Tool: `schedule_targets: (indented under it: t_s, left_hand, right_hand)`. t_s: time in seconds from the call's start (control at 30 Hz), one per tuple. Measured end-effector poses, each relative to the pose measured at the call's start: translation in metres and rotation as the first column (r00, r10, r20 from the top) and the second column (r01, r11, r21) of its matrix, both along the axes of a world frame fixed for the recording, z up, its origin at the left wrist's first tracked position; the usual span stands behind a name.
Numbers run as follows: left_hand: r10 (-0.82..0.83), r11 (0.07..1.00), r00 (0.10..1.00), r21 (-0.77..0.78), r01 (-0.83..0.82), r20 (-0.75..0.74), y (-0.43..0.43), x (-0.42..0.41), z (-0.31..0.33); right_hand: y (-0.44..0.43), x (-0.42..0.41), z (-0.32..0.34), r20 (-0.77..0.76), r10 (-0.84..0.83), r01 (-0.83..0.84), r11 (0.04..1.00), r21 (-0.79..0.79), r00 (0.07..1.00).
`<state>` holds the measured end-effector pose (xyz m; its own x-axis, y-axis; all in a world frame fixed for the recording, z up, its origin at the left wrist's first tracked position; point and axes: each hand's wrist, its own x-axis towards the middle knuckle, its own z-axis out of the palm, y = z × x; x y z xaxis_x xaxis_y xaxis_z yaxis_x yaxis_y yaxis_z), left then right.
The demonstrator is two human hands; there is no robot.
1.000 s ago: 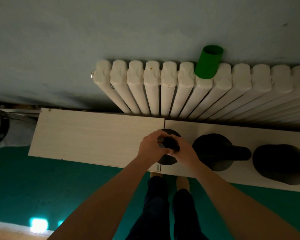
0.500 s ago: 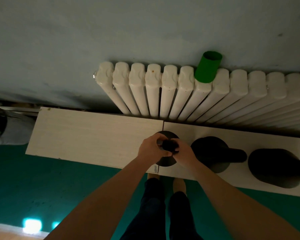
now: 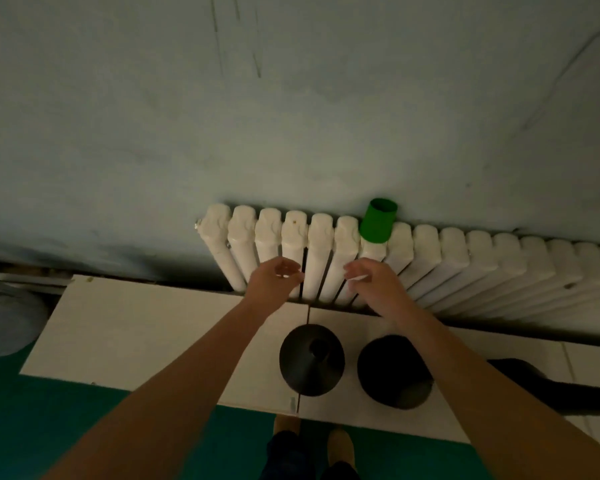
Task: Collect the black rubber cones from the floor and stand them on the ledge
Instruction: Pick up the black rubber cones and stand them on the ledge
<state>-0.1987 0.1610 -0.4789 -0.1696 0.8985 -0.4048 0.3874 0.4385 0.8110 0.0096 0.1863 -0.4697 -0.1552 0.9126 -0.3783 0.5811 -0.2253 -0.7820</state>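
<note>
A black rubber cone [image 3: 311, 360] stands upright on the pale ledge [image 3: 146, 327], right on the seam between two boards. A second black cone [image 3: 392, 372] stands just to its right, partly behind my right forearm. A third cone [image 3: 548, 389] lies further right, mostly cut off by my arm. My left hand [image 3: 274, 280] and my right hand [image 3: 371, 280] hover above and beyond the cones, in front of the radiator, fingers apart and holding nothing.
A white ribbed radiator [image 3: 430, 261] runs along the wall behind the ledge, with a green cup [image 3: 378, 220] on top. The floor [image 3: 32, 427] below is teal. My shoes [image 3: 312, 438] stand at the ledge's front edge. A grey bundle [image 3: 4, 323] sits at far left.
Both hands have let go of the cone's tip and lifted away toward the radiator. The cone stays standing on the ledge. The camera view has tilted up.
</note>
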Motion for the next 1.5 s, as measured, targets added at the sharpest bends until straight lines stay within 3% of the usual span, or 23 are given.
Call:
schedule_targets:
  t_s: [0.2, 0.33, 0.5, 0.73, 1.0, 1.2, 1.5]
  left_hand:
    - [0.112, 0.976, 0.989, 0.175, -0.128, 0.097, 0.034, -0.003, 0.068]
    - [0.081, 0.967, 0.986, 0.228, -0.114, 0.148, 0.038, 0.009, 0.106]
    - [0.1, 0.958, 0.984, 0.251, -0.134, 0.146, 0.023, 0.014, 0.127]
    - [0.266, 0.931, 0.952, 0.217, -0.294, 0.152, -0.027, 0.018, 0.146]
    - [0.485, 0.823, 0.857, 0.241, -0.514, 0.173, -0.119, 0.006, 0.169]
    - [0.704, 0.625, 0.681, 0.277, -0.729, 0.203, -0.229, -0.022, 0.179]
    - [0.936, 0.18, 0.25, 0.27, -0.946, 0.25, -0.454, -0.042, 0.177]
  right_hand:
    - [0.03, 0.011, 0.073, -0.167, -0.123, 0.147, 0.98, 0.136, 0.978]
    - [0.034, 0.02, 0.109, -0.245, -0.159, 0.201, 0.967, 0.158, 0.956]
    - [0.032, 0.02, 0.13, -0.291, -0.063, 0.112, 0.981, 0.157, 0.955]
    - [0.017, 0.019, 0.146, -0.286, 0.128, -0.07, 0.977, 0.203, 0.95]
    - [-0.019, -0.033, 0.167, -0.31, 0.381, -0.301, 0.913, 0.277, 0.871]
    - [-0.091, -0.115, 0.179, -0.293, 0.607, -0.54, 0.793, 0.281, 0.739]
    - [-0.287, -0.223, 0.191, -0.202, 0.92, -0.873, 0.386, 0.298, 0.337]
